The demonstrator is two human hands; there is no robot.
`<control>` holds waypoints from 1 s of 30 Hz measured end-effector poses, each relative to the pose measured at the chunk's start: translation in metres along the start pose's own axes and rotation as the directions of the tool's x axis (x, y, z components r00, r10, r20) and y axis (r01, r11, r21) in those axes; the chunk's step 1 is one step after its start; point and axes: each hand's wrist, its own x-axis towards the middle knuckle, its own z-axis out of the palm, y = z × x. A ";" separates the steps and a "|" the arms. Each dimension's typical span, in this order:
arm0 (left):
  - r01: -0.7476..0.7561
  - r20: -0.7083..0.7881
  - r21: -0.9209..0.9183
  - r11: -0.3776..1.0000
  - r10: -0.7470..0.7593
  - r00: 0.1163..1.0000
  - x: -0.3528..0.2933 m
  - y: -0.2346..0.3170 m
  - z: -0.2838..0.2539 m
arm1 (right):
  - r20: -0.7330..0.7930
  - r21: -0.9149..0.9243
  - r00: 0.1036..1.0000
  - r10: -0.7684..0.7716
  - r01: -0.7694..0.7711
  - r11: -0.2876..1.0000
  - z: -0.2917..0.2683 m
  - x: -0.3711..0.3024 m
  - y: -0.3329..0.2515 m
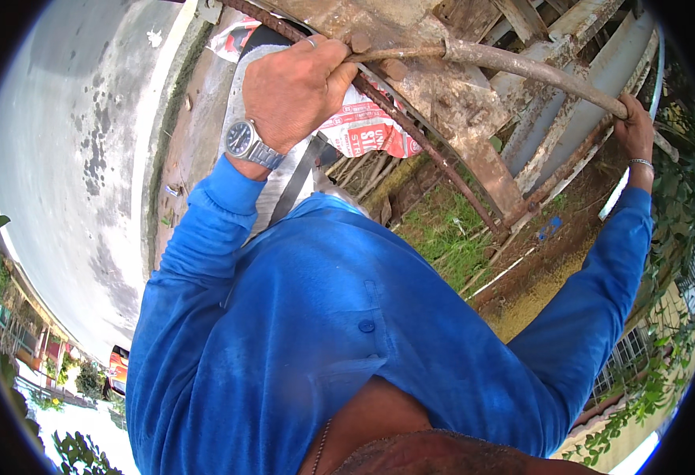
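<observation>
Both hands grip the rusty bent pipe (514, 63): left hand (296, 87) at its near end, right hand (636, 131) at its far end.

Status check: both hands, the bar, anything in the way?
Left hand and right hand both gripping the rusty bar. Bar lies over weathered planks. Printed sack under left hand.

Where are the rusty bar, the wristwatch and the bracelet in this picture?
rusty bar (522, 67), head view, on the middle of its curved length between the two hands.
wristwatch (239, 140), head view, on its dark dial at the left wrist.
bracelet (641, 163), head view, on the thin band at the right wrist.
</observation>
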 end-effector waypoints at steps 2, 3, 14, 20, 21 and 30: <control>-0.006 -0.004 0.013 1.000 0.006 1.000 0.001 -0.001 0.002 | 0.112 0.007 0.993 0.033 -0.034 0.999 0.004 0.002 -0.005; -0.007 -0.005 0.021 1.000 0.007 1.000 0.001 -0.002 0.003 | 0.127 0.020 0.991 0.044 -0.047 0.999 0.006 0.000 -0.014; -0.032 -0.033 0.014 0.999 0.033 0.999 0.002 -0.002 0.004 | 0.166 0.172 0.985 0.051 -0.080 0.982 0.025 -0.008 -0.038; -0.020 -0.011 0.018 1.000 0.020 1.000 0.002 -0.001 0.006 | 0.056 0.133 0.998 0.017 -0.024 0.991 0.042 -0.015 -0.031; -0.005 0.008 0.016 1.000 0.005 1.000 0.002 0.001 0.005 | 0.022 0.117 1.000 0.017 -0.019 0.993 0.045 -0.016 -0.030; 0.015 0.006 0.064 0.998 -0.015 1.000 0.003 -0.001 0.006 | -0.046 0.120 0.994 0.099 -0.093 0.988 0.058 -0.010 -0.049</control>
